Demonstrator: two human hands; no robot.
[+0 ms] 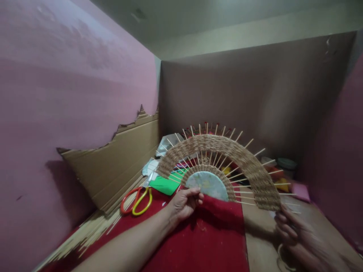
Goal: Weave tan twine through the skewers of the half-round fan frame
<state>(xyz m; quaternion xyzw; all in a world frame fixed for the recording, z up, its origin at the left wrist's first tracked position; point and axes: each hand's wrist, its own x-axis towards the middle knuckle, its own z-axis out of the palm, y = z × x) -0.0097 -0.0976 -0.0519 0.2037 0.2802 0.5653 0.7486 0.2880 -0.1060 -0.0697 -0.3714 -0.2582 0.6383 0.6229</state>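
A woven half-round fan (pixel 207 141) stands tilted up before me, with thin sticks radiating through its two woven bands and poking out past the outer edge. At its centre is a pale, patterned half-disc (pixel 208 183). My left hand (pixel 185 204) is closed on the lower edge of this half-disc, thumb against fingers. My right hand (pixel 293 230) is closed at the lower right end of the outer woven band; it is slightly blurred. Scissors (pixel 136 202) with one orange and one yellow handle lie to the left of the fan.
Red cloth (pixel 198 241) covers part of the surface. Loose thin sticks (pixel 85 234) lie at the left, beside a torn-edged cardboard sheet (pixel 119 166) leaning on the pink wall. Green material (pixel 166 185) lies behind the scissors. A pink item (pixel 301 191) and a lidded container (pixel 286 164) are at right.
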